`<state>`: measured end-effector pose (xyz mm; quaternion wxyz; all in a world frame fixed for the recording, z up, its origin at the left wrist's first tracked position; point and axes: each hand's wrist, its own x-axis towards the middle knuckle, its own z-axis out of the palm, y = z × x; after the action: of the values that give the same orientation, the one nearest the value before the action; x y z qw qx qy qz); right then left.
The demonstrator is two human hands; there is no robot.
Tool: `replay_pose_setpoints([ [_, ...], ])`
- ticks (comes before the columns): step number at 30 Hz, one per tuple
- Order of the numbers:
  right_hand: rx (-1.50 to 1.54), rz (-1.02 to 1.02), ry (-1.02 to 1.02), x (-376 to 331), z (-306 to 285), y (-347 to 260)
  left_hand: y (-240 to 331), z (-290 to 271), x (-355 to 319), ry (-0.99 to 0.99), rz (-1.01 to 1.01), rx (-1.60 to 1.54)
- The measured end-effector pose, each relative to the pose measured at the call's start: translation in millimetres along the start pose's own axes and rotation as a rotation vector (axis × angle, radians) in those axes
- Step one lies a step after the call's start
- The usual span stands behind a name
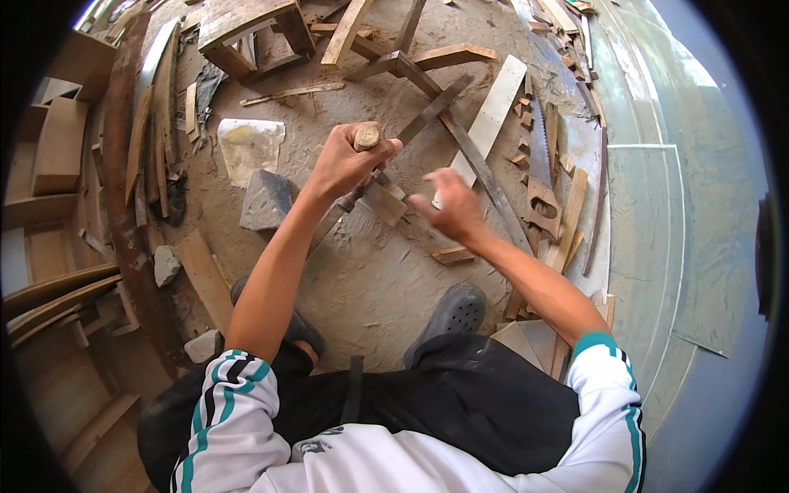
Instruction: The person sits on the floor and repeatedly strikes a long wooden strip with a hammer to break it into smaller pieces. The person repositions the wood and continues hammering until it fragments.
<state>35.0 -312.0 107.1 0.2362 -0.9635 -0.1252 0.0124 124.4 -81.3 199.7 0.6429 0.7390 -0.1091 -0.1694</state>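
My left hand [349, 160] is closed around a round wooden handle, its butt end pointing up; the tool looks like a hammer [367, 138]. A dark metal head [352, 199] shows below the fist, beside a small wood block [383, 203]. Under it a long wooden strip [436, 108] runs slantwise and crosses another strip [485, 172]. My right hand [454, 205] hovers to the right, somewhat blurred, fingers apart and nothing in them. A pale flat board [501, 103] lies just beyond it.
A handsaw [542, 177] lies at the right among offcuts, near glass-like sheets [649, 246]. A grey stone block [267, 200] and a white sheet [251, 148] sit left of my hands. A wooden frame [246, 33] stands far off. My shoes [448, 316] are close below.
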Motion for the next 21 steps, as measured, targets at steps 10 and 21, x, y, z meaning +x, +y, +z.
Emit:
replay_pose_setpoints([
  [10,-0.207,0.523,-0.296,-99.6,-34.4,145.6,-16.1,10.4,-1.3,-0.033,-0.013,-0.070],
  [21,0.254,0.309,0.014,-125.3,-81.9,66.6,-41.7,17.1,-9.9,0.080,0.042,0.012],
])
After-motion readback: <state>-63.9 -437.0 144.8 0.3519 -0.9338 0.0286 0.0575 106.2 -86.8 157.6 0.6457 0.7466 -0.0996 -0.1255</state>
